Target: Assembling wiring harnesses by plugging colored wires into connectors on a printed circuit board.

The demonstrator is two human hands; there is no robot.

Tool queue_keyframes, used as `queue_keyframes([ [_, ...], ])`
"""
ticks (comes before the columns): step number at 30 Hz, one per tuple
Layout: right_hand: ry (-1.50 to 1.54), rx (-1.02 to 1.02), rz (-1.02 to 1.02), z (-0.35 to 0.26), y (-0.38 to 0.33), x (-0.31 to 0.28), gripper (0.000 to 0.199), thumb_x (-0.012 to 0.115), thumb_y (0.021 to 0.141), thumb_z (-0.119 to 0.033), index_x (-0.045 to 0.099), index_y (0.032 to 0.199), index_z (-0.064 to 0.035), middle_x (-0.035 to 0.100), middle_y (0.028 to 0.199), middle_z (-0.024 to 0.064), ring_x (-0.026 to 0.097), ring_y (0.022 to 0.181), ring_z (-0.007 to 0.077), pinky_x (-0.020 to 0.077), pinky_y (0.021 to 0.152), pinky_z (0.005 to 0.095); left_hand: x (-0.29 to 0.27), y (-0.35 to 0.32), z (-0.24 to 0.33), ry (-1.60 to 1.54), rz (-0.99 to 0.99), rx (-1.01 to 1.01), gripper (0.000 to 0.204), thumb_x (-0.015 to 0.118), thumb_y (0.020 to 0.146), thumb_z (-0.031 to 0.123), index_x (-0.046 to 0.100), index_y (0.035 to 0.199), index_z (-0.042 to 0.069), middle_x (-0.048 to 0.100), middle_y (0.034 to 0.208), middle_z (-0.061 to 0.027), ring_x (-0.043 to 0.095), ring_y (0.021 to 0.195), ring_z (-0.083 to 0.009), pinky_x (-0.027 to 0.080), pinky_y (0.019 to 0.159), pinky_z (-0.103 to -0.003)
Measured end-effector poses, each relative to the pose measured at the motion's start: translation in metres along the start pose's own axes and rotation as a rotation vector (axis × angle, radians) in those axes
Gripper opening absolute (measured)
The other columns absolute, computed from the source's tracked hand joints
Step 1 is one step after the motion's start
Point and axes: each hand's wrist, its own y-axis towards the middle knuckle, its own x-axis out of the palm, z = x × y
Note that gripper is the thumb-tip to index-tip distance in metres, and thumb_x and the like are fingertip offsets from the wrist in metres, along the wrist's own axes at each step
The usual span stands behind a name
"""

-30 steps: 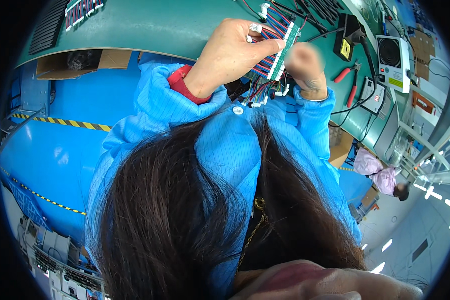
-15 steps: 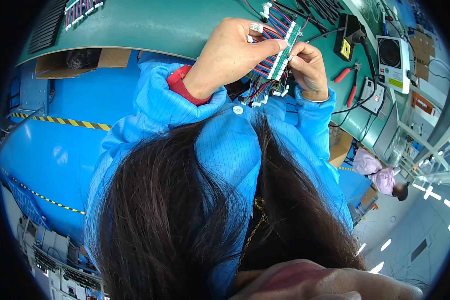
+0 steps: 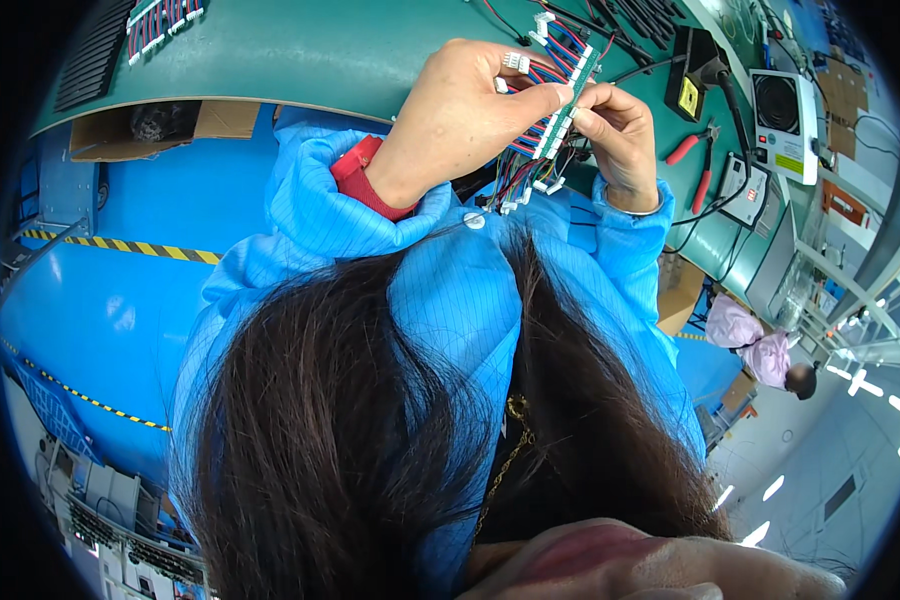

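Observation:
Above the table's near edge, my left hand is closed on a long, narrow green circuit board with white connectors along it, its thumb lying across the board's face. Red, black and blue wires run from the board, and several end in loose white plugs by my left fingers. My right hand has thumb and forefinger pinched at the board's right edge; what lies between the fingertips is too small to make out. Below the board hangs a bundle of thin coloured wires with white plugs on their ends.
On the green table lie red-handled pliers, a yellow and black tool holder, a box with a round black fan grille and a small white control unit. More wired boards lie far left. A person in pink is off right.
My right hand has come slightly nearer to me, its fingers still at the board's edge. The hanging wires and plugs have shifted a little left. My left hand stays almost in place.

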Motion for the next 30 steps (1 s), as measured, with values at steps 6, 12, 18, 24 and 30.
queue_keyframes([
  [6, -0.136, 0.078, 0.107, -0.009, -0.001, 0.011, 0.008, 0.071, 0.083, -0.003, 0.069, 0.091, -0.0004, 0.062, 0.077, 0.0022, 0.053, 0.069, 0.0086, 0.0431, 0.065, 0.0193, 0.002, 0.000, -0.001, -0.034, 0.031, 0.038, 0.019, 0.067, 0.083, 0.008, 0.070, 0.096, -0.005, 0.070, 0.076, -0.0091, 0.061, 0.062, -0.0108, 0.048, 0.052, -0.020],
  [12, -0.336, 0.149, 0.036, -0.002, 0.002, 0.010, 0.009, 0.071, 0.084, -0.007, 0.068, 0.089, 0.0003, 0.062, 0.079, 0.0018, 0.052, 0.069, 0.0079, 0.0411, 0.066, 0.0170, -0.007, 0.005, -0.016, -0.085, 0.059, -0.012, 0.017, 0.068, 0.083, 0.007, 0.070, 0.094, -0.005, 0.069, 0.075, -0.0079, 0.059, 0.063, -0.0094, 0.047, 0.055, -0.019],
  [18, -0.531, 0.056, 0.079, 0.003, 0.009, 0.025, 0.010, 0.072, 0.085, -0.011, 0.071, 0.085, -0.0012, 0.062, 0.079, 0.0024, 0.052, 0.067, 0.0105, 0.0420, 0.064, 0.0214, -0.012, 0.002, -0.019, -0.139, 0.068, -0.129, 0.017, 0.070, 0.082, 0.003, 0.069, 0.096, -0.005, 0.070, 0.081, -0.0085, 0.062, 0.068, -0.0104, 0.049, 0.060, -0.018],
  [24, -1.183, -0.060, 0.627, -0.014, 0.016, -0.042, 0.024, 0.070, 0.086, -0.026, 0.073, 0.089, -0.0025, 0.065, 0.076, 0.0047, 0.053, 0.064, 0.0148, 0.0421, 0.057, 0.0263, -0.032, 0.005, -0.036, -0.332, 0.134, -0.254, 0.020, 0.071, 0.080, 0.000, 0.066, 0.100, -0.004, 0.070, 0.088, -0.0096, 0.066, 0.072, -0.0130, 0.053, 0.064, -0.021],
  [30, -1.252, 0.065, 0.677, -0.015, 0.023, -0.063, 0.021, 0.069, 0.084, -0.024, 0.073, 0.090, -0.0042, 0.066, 0.076, 0.0042, 0.055, 0.064, 0.0160, 0.0435, 0.058, 0.0270, -0.043, 0.004, -0.040, -0.352, 0.083, -0.235, 0.022, 0.071, 0.080, -0.001, 0.065, 0.102, -0.004, 0.070, 0.090, -0.0105, 0.067, 0.074, -0.0144, 0.055, 0.067, -0.022],
])
